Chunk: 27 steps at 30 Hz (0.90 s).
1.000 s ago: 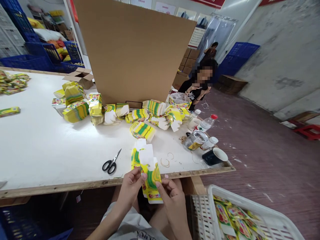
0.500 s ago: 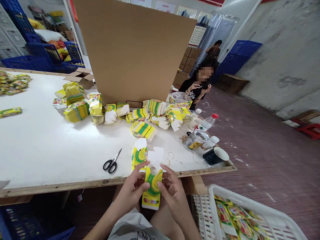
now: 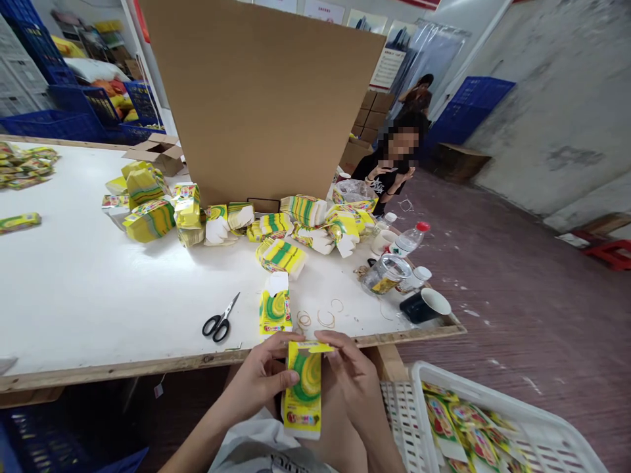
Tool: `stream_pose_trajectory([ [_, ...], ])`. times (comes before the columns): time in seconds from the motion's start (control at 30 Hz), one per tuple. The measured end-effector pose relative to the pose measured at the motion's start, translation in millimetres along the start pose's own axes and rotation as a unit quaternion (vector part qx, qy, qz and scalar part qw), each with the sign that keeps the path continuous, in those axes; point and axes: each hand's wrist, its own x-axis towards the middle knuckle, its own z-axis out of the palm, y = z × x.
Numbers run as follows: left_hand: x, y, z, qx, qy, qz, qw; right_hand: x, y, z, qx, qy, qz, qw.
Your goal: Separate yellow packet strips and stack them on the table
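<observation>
Over my lap, in front of the table edge, I hold a yellow and green printed carton (image 3: 306, 384). My left hand (image 3: 263, 376) grips its left side, with the thumb on the front face. My right hand (image 3: 351, 369) has its fingertips at the upper right corner, on the folded-over top flap. Just beyond my hands, another carton (image 3: 275, 309) of the same print lies on the table with its white flap up. Black-handled scissors (image 3: 220, 320) rest to the left of it, and loose rubber bands (image 3: 325, 320) lie to its right.
Bundles of flat cartons (image 3: 280, 257) line the foot of a tall cardboard sheet (image 3: 261, 105). Bottles, a clear jar (image 3: 387, 274) and a dark cup (image 3: 424, 306) crowd the right corner. A white basket (image 3: 493, 381) with packs stands at my right. Another person (image 3: 389, 167) sits beyond the table.
The carton's upright white top flap is folded down over its top. My right thumb has left the front face, and that hand has shifted to the upper right corner.
</observation>
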Motion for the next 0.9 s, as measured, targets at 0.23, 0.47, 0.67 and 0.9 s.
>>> stream_pose_trajectory([
  [0.23, 3.5, -8.9, 1.8, 0.069, 0.048, 0.023, 0.996, 1.2, -5.5, 4.0, -0.012, -0.062, 0.117, 0.991],
  [0.47, 0.4, -2.6, 4.4, 0.033, 0.032, -0.009, 0.999, 0.9, -0.4, 19.1, -0.104, -0.039, 0.097, 0.989],
  [0.67, 2.8, -3.5, 3.8, -0.006, 0.036, -0.003, 0.999, -0.6, -0.3, 22.1, -0.143, -0.035, 0.082, 0.986],
  [0.9, 3.6, 1.7, 1.7, -0.004, 0.034, -0.011, 0.999, -1.8, 3.9, 20.9, -0.202, -0.004, 0.042, 0.978],
])
